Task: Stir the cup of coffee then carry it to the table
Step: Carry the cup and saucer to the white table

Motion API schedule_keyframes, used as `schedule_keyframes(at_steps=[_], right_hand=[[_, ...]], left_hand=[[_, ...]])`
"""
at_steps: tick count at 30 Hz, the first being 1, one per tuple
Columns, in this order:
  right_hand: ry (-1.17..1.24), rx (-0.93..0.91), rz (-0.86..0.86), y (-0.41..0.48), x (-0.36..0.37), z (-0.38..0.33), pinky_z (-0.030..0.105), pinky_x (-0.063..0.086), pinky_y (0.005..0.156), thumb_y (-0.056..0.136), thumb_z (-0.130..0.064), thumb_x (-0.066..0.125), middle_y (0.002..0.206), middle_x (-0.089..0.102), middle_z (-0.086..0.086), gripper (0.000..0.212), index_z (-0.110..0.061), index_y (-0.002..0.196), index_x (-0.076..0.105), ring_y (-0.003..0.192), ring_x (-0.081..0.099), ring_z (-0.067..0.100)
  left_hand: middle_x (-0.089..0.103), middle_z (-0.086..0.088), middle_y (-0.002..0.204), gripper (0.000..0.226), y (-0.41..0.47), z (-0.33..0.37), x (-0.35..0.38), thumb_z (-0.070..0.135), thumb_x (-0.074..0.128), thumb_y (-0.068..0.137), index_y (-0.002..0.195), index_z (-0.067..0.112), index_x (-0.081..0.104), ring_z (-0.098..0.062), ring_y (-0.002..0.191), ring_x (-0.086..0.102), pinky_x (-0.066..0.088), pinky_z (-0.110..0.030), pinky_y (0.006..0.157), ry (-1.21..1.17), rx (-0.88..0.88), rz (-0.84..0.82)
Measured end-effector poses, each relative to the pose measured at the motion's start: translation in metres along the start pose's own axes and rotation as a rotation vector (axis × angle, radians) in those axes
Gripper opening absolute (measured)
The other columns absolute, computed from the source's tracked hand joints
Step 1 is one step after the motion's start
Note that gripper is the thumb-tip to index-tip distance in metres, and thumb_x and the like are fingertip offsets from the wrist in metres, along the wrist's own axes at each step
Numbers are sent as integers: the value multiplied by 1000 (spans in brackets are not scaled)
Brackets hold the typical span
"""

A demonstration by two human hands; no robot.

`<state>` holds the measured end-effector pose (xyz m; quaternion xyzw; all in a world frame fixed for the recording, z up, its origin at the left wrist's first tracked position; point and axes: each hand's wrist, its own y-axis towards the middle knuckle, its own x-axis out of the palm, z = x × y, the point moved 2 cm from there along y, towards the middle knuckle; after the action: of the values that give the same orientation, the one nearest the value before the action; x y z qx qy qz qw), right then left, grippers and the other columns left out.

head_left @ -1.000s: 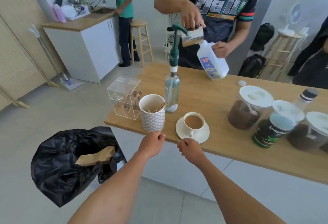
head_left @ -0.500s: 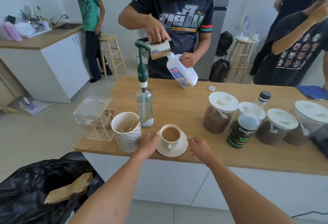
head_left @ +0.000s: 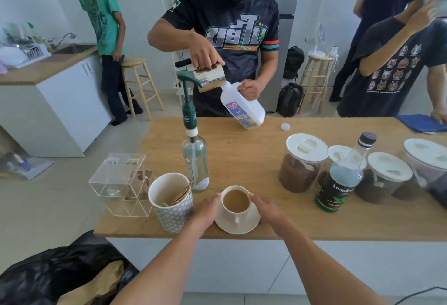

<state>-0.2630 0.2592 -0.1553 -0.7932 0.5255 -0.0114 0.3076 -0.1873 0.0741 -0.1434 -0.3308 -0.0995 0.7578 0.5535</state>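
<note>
A cream cup of milky coffee [head_left: 235,202] stands on its saucer [head_left: 238,228] near the front edge of the wooden counter [head_left: 242,152]. The cup's handle points toward me. My left hand [head_left: 205,210] is pressed against the left side of the cup and saucer, and my right hand [head_left: 266,209] against the right side. Both hands close around the saucer's edges, thumbs up by the cup's rim. The cup sits flat on the counter.
Left of the cup stand a patterned mug of wooden stirrers [head_left: 173,210], a pump bottle [head_left: 195,162] and a clear acrylic box [head_left: 121,183]. Lidded jars [head_left: 301,166] and a dark bottle [head_left: 338,183] are at the right. A person opposite pours from a milk bottle [head_left: 242,108]. A black bin bag [head_left: 60,275] lies lower left.
Both hands have come up from the counter's front edge and closed in on the cup and saucer from either side. My view has moved nearer the counter.
</note>
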Motion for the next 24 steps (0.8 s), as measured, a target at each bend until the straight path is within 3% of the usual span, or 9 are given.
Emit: schedule_keyframes(at_steps=[5,10,17,22,24], right_hand=[[42,37,-30,4,-2,2,49,52,97,90,-53,57,119,64,14,53,-10,120,62,109,62,30],[136,71,-83,5,-5,5,48,51,99,88,-50,61,114,68,10,44,-16,115,67,109,63,27],[248,109,-108,4,-8,3,48,52,98,89,-38,66,115,69,15,37,-12,115,67,110,64,30],[299,145,-132,-2,-9,2,47,50,97,90,-31,68,112,69,16,35,-8,116,66,100,65,29],[323,152,-153,-6,-11,4,45,54,90,89,-29,69,105,71,15,34,-7,115,66,94,67,27]], left_hand=[[53,1,119,49,7,2,1,55,39,95,129,24,56,-24,114,51,44,-43,105,-29,-22,-5],[55,2,115,39,7,2,1,50,49,95,122,24,56,-20,107,53,52,-35,88,-165,-75,-34],[60,-3,117,39,12,-3,1,48,60,89,118,22,59,-21,106,57,54,-37,87,-300,-137,-43],[63,-1,98,26,18,-4,0,44,66,85,97,21,64,-19,94,59,55,-38,85,-325,-141,-36],[65,-3,94,24,19,-4,-1,42,68,84,92,20,64,-20,89,60,55,-39,85,-325,-144,-48]])
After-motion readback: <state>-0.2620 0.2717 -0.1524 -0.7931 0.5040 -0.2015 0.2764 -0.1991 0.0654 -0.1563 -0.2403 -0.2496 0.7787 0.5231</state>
